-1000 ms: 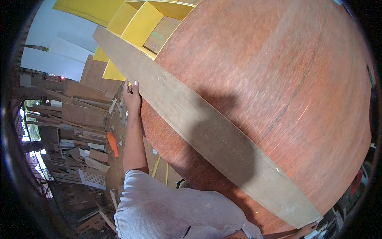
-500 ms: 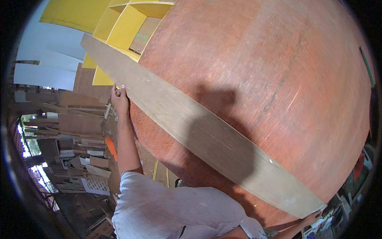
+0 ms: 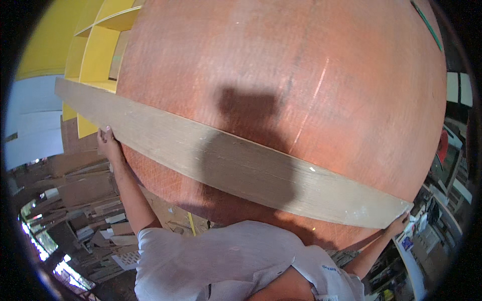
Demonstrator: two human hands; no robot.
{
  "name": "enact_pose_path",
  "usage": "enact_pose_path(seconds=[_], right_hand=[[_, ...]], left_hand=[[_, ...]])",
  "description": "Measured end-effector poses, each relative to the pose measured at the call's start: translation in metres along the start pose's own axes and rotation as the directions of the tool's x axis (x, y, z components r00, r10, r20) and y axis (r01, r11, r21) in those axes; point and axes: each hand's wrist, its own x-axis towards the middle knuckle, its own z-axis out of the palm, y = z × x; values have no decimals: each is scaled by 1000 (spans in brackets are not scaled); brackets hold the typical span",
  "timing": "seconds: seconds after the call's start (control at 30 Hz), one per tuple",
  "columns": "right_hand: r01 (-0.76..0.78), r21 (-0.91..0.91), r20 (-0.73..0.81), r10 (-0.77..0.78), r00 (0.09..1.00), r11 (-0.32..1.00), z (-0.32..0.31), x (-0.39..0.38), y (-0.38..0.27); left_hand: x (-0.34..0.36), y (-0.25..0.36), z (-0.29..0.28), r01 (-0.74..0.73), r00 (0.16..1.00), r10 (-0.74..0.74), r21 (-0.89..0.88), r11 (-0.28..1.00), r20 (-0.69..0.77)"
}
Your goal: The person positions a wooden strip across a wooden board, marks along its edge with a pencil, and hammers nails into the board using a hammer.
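Observation:
A long, pale brown wooden board (image 3: 241, 168) stretches across the near part of a large reddish-brown table top (image 3: 281, 60), tilted down to the right. My left hand (image 3: 108, 143) grips its lower edge near the left end, thumb on the upper face and the other fingers mostly hidden under the board. At the far right end my right hand (image 3: 399, 224) is closed round the corner of the same board. The board's left end sticks out past the table edge, in front of a yellow shelf unit (image 3: 95, 55). A dark shadow falls over the board's middle.
White panels (image 3: 32, 125) and a yellow panel (image 3: 42, 45) stand at the far left. Wood offcuts (image 3: 100, 226) lie piled on the left below them. A green strip (image 3: 427, 25) lies at the table's far right edge. Assorted clutter (image 3: 427, 231) lines the right side.
The view has turned, so the board looks less steeply tilted and its right end appears higher. Both hands have kept their grip. More of my right arm shows.

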Motion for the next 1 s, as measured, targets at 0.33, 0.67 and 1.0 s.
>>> enact_pose_path(seconds=[0.33, 0.67, 1.0], right_hand=[[-40, 77, -35, 42, 998, 996, -9, -17, -32], [-26, 121, -37, 31, 999, 992, -13, -17, -29], [-8, 41, -82, 11, 997, 999, -11, -23, -39]], left_hand=[[-34, 26, 6, -75, 987, 105, 228, 971, -122], [-17, 14, 3, -60, 998, 55, 189, 980, 31], [-15, 15, 2, -22, 1000, 21, 95, 995, 15]])
